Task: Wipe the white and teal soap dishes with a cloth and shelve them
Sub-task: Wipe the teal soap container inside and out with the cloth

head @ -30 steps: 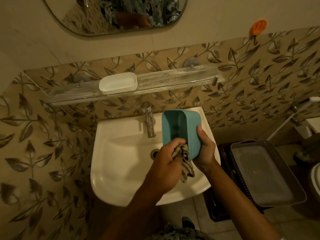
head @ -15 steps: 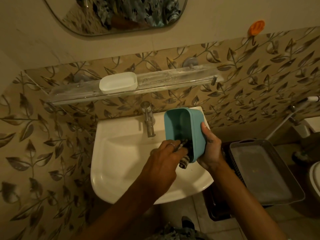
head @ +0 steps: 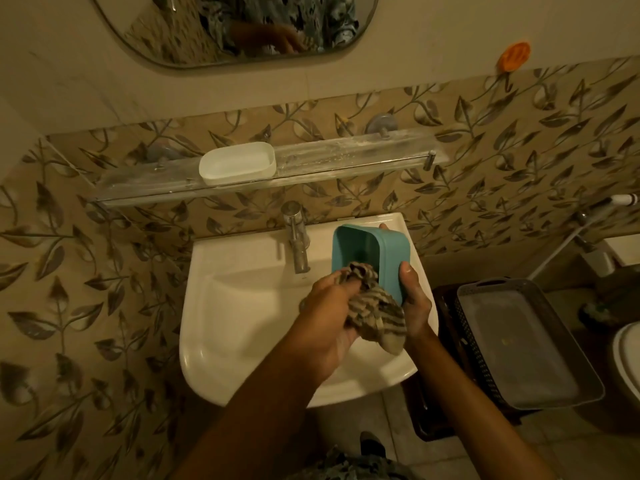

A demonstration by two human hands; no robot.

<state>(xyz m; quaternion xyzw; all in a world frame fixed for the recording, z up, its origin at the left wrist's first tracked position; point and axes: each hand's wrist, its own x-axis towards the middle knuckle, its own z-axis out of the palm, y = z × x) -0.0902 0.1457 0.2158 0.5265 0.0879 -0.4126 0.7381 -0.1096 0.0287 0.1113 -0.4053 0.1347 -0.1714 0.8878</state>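
The teal soap dish (head: 388, 251) is held tilted on its side over the right part of the white sink (head: 235, 306), its open side facing left. My right hand (head: 414, 303) grips its right wall and bottom end. My left hand (head: 325, 306) is closed on a striped cloth (head: 374, 306), whose upper part is pressed into the dish's lower end while the rest hangs below. The white soap dish (head: 237, 163) stands upright on the glass shelf (head: 346, 157) above the tap.
A chrome tap (head: 298, 240) rises just left of the teal dish. A grey tray (head: 519, 344) on a dark basket sits to the right of the sink. A toilet rim shows at the far right. A mirror (head: 235, 26) hangs above.
My left hand has drawn the cloth down from deep inside the dish towards its lower end, so more cloth hangs out. The dish has tipped slightly.
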